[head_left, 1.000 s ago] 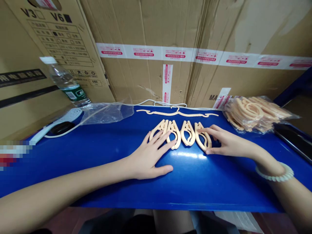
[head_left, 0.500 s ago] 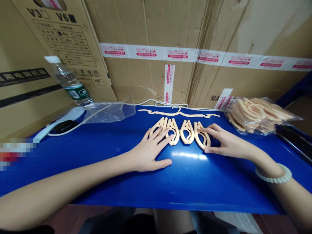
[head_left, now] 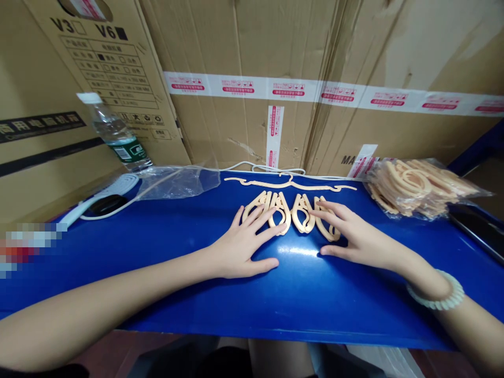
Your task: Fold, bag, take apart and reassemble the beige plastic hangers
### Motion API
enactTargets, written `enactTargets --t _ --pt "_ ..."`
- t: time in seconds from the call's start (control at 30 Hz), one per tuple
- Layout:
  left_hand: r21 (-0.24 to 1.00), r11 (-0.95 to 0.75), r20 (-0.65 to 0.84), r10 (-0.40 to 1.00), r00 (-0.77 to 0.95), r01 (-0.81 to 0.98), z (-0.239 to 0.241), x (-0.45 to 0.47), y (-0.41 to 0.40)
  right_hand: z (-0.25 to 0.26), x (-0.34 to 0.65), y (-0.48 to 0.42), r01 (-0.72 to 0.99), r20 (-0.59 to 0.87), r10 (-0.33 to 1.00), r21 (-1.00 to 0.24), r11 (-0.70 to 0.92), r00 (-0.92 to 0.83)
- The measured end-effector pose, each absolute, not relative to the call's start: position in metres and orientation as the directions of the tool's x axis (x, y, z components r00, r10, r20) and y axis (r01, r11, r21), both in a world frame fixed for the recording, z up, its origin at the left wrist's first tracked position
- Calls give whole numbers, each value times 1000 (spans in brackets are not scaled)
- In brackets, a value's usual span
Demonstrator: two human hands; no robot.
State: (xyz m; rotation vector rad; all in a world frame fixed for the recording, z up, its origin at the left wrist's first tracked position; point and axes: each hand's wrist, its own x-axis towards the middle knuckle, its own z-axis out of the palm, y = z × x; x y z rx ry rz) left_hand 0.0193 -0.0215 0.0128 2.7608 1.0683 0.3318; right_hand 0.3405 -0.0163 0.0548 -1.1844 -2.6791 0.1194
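"Folded hangers (head_left: 289, 218): where, and how many?"

"Four, cream-coloured, lying side by side in a loose row on the blue tabletop (head_left: 299, 299), square in front of me. Hooks folded in, pointed ends away from me."

"State of the left grip (head_left: 238, 249)?"

"Fingers spread wide, laid over the two hangers on my left. Thumb well apart from them, out over the tabletop. Nothing clamped."

"And the right grip (head_left: 356, 239)?"

"Thumb and fingers apart too. Fingers cross the rightmost hanger (head_left: 323, 231); thumb tip sits just off its near end. One fingertip reaches the edge of the third hanger (head_left: 295, 215). Touching or only close, I cannot tell."

"How far along, then?"

"Done, as I judge it: four folded and lined up. Spacing uneven, with a gap between second and third; the third and fourth lie close beside each other. Not folded: one spread hanger (head_left: 290, 182), stretched crosswise behind the row, hook away from me. Not in the row: more hangers in a clear bag (head_left: 413, 184), back right, well apart from both grips. Count inside unreadable through the plastic."

"Anything back left?"

"Water bottle (head_left: 122, 142), upper end tilted left, beside the cardboard."
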Motion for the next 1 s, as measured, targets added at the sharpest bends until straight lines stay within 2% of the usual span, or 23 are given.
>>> enactTargets --t 0.2,0.53,0.77,1.0 --pt "240 -731 155 678 719 638 12 20 -21 50 326 -22 675 70 686 -133 726 -724" --pt "232 -724 134 685 716 649 15 20 -22 57 326 -20 573 98 600 -208 793 -794" --pt "253 -733 156 675 721 632 14 20 -22 65 351 -12 666 201 687 -169 727 -699" --pt "264 -735 166 672 722 624 15 20 -22 66 375 -1 731 27 758 -242 638 -652"
